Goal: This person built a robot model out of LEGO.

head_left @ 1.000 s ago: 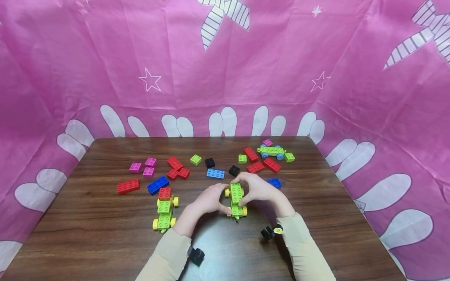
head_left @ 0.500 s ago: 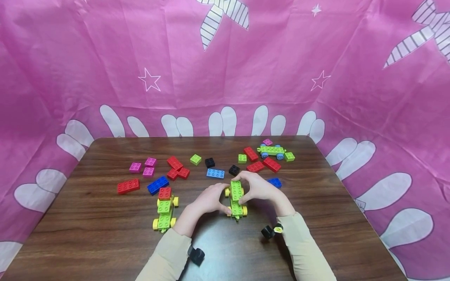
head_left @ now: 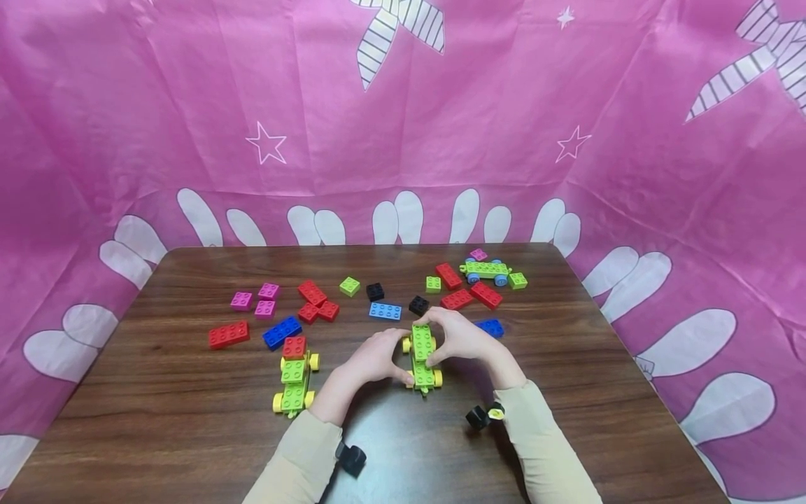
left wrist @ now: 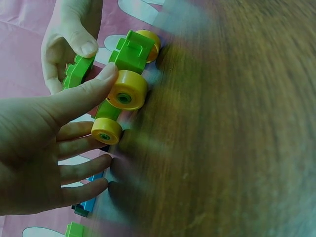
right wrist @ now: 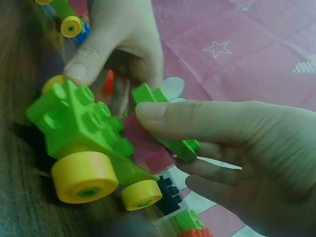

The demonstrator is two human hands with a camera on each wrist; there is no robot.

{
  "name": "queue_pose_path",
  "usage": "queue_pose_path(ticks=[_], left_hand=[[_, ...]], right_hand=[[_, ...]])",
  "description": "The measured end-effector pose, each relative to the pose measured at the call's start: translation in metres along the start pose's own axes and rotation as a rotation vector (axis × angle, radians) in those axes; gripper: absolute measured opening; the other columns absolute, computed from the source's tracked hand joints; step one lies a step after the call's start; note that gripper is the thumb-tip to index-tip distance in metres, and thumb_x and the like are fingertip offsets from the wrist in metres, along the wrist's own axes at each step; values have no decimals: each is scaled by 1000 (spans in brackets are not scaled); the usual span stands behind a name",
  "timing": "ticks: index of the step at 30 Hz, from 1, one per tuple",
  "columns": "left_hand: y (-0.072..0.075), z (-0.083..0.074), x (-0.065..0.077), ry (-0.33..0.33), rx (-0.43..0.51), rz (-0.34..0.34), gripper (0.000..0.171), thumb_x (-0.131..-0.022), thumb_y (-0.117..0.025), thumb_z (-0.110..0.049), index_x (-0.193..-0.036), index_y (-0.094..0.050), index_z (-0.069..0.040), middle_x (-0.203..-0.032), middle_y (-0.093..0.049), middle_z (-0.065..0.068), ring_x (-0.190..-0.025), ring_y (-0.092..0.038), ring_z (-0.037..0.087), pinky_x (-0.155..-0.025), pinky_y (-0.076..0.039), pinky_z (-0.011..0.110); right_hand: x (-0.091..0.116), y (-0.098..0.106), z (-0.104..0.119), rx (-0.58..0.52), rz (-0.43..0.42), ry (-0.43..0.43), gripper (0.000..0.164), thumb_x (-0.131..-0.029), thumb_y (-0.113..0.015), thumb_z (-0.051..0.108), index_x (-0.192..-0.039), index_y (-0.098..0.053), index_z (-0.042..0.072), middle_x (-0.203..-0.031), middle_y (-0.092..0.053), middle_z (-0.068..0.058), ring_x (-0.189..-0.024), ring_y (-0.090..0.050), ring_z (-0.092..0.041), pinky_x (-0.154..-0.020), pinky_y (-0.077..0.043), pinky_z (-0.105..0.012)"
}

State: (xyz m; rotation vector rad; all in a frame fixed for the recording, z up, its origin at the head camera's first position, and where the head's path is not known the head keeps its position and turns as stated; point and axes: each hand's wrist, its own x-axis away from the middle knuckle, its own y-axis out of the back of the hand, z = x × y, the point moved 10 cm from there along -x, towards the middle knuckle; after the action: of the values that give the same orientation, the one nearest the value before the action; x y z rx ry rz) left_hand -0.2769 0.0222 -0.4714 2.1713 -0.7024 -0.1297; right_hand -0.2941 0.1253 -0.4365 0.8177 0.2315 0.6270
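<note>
In the middle of the table stands a green toy car base (head_left: 424, 379) with yellow wheels (right wrist: 85, 177). My left hand (head_left: 376, 355) holds it from the left, thumb and forefinger at the wheels, the other fingers spread loosely. My right hand (head_left: 464, 340) pinches a long green brick (head_left: 422, 341) between thumb and fingers, over the far part of the base. Beneath that brick a magenta brick (right wrist: 143, 140) shows in the right wrist view; whether the two touch is hard to tell. In the left wrist view the green brick (left wrist: 76, 73) appears tilted in the right hand's grip.
Left of the hands stands another yellow-wheeled car (head_left: 293, 396) with green and red bricks. Farther back lie red bricks (head_left: 229, 334), blue bricks (head_left: 282, 332), magenta bricks (head_left: 241, 301) and black bricks (head_left: 418, 305). A blue-wheeled base (head_left: 485, 270) stands at the back right.
The far end of the green brick has tipped slightly; otherwise both hands and the car base keep their places.
</note>
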Motion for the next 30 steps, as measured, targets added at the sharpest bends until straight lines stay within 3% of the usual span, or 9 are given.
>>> queue_pose_path(ticks=[11, 30], left_hand=[[-1, 0, 0, 1, -10, 7, 88, -70, -88, -34, -141, -47, -1, -144, -51, 17, -134, -46, 35, -110, -38, 50], [-2, 2, -1, 19, 10, 6, 89, -70, -89, -35, -141, -48, -2, -144, -51, 16, -134, -45, 35, -110, -38, 51]], right_hand=[[1, -1, -3, -36, 12, -47, 63, -70, -88, 16, -126, -61, 7, -124, -63, -7, -119, -55, -27, -101, -47, -50], [-1, -2, 1, 3, 26, -86, 65, -69, -89, 17, -128, -63, 7, -118, -65, -5, -115, -57, -25, -101, -47, -50]])
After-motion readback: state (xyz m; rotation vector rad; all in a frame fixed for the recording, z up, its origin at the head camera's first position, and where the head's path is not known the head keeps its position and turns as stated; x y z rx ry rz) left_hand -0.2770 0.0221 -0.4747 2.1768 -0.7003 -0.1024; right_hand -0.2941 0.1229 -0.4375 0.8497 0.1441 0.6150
